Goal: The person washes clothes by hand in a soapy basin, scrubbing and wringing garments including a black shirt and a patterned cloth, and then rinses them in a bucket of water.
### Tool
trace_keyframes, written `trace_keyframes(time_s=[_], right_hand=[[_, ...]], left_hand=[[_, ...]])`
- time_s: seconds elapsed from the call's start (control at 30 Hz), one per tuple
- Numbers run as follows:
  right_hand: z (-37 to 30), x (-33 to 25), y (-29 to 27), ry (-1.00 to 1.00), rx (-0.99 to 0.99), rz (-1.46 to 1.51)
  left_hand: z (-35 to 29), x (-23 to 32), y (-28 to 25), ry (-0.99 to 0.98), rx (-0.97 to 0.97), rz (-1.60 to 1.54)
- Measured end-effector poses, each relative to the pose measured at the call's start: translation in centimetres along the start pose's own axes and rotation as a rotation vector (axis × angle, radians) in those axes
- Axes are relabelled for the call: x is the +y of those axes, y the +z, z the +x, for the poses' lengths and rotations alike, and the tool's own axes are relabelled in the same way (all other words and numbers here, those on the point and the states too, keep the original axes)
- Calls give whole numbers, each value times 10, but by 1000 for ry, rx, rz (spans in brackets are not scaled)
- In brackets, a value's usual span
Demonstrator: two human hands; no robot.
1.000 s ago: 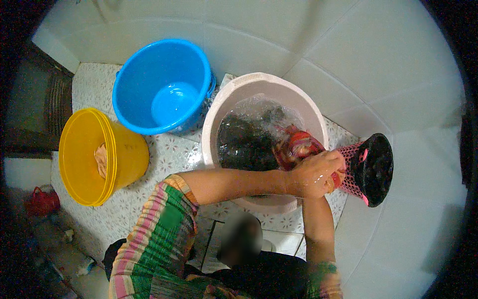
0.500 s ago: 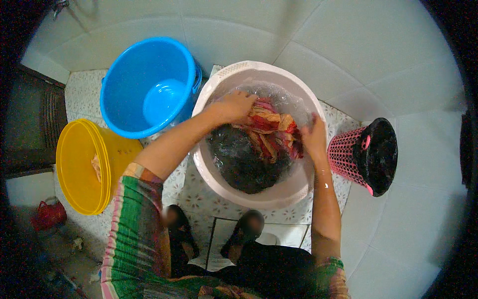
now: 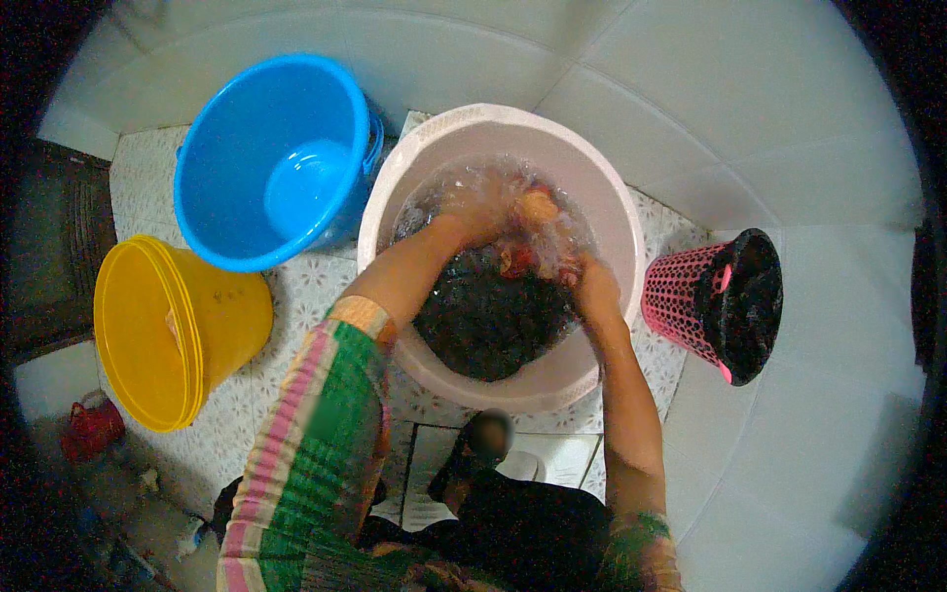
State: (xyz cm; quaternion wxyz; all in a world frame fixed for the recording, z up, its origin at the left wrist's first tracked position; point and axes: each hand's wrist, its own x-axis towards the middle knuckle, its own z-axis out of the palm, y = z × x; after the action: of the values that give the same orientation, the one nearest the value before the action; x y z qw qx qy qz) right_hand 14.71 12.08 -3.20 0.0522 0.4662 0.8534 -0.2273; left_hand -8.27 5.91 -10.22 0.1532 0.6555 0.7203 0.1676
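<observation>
Hands [image 3: 493,212] [image 3: 592,281] in pink tub [image 3: 631,227], apparently gripping wet cloth [image 3: 523,252], blue bucket [image 3: 247,118], yellow bucket [image 3: 227,316], pink basket [image 3: 681,296] nearby.

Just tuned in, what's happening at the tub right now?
A person has both hands in the pale pink tub, working wet cloth in soapy water. The left hand and right hand each press into the cloth, but neither grip is clear. A blue bucket, yellow bucket and pink basket stand around it.
</observation>
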Motion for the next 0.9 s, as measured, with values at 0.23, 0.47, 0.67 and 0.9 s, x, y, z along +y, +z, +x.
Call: trace_keyframes(time_s=[0.23,0.47,0.67,0.9], right_hand=[[16,-12,-73,-115,137,668],[14,-107,-121,-329,-61,928],[2,-95,-137,-16,60,1170],[-6,-115,-137,26,-161,1243]], left_hand=[[-2,29,-95,404,-93,-371],[-23,45,-98,189,32,-648],[-18,13,-143,233,-223,-849],[-31,-11,-189,253,-270,-651]])
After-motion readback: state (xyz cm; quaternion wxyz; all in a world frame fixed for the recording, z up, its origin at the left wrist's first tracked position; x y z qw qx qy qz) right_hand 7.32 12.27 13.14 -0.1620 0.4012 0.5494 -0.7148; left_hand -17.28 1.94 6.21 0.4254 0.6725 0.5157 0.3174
